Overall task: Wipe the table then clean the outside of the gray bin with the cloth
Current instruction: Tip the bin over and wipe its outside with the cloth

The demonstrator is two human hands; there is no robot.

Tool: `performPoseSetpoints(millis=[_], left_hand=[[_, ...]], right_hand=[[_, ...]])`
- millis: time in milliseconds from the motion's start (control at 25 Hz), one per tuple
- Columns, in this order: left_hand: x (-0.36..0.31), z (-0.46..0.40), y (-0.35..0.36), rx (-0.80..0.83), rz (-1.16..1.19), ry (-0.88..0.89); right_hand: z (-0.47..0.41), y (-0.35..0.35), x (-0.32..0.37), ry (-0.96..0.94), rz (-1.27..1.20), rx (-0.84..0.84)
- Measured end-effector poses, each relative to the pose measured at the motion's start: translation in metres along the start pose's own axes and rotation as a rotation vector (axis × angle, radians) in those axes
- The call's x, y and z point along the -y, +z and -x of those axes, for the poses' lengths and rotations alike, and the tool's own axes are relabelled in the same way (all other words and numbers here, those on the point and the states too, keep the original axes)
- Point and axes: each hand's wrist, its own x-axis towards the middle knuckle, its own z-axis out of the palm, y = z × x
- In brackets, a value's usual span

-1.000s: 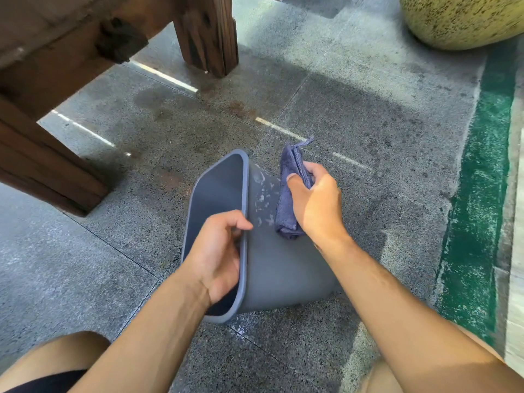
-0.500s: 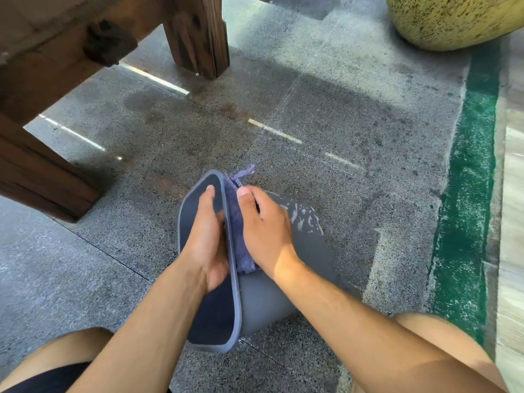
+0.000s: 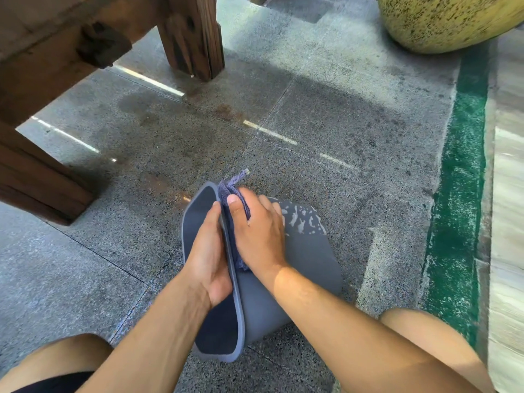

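The gray bin (image 3: 309, 268) lies on its side on the stone floor, its mouth facing left toward me. My left hand (image 3: 208, 259) grips the bin's rim, fingers inside the mouth. My right hand (image 3: 258, 231) presses a folded blue-purple cloth (image 3: 231, 188) against the outer wall just behind the rim. Most of the cloth is hidden under that hand. White foam streaks (image 3: 300, 219) show on the bin's far outer side.
Dark wooden table legs and beams (image 3: 192, 38) stand at the upper left. A large speckled yellow pot (image 3: 442, 21) sits at the top right. A green painted strip (image 3: 459, 177) runs along the right, beside a pale curb. My bare knees frame the bottom.
Over the last second the bin rolled so its mouth turned more edge-on. My right hand slid the cloth from the middle of the wall up to the rim. Since half a second ago, little moved.
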Motion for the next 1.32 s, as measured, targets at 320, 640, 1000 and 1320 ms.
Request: performPoseSetpoints(millis=[320,640,1000,1320], left_hand=[[0.002,0.007,-0.002,0.031,-0.061,-0.052],[0.001,-0.001,-0.011,-0.112,-0.129,0.088],[0.004,-0.004,-0.02,-0.234,-0.211,0.133],[-0.004,-0.006,-0.023,-0.312,-0.149,0.054]], right_hand=[[-0.012,0.0,-0.011,0.045,0.057,0.039],[-0.031,0.011,-0.026,0.069,0.164,0.061],[-0.045,0.014,-0.052,0.116,0.219,0.095],[-0.063,0.01,-0.082,0.151,0.285,0.096]])
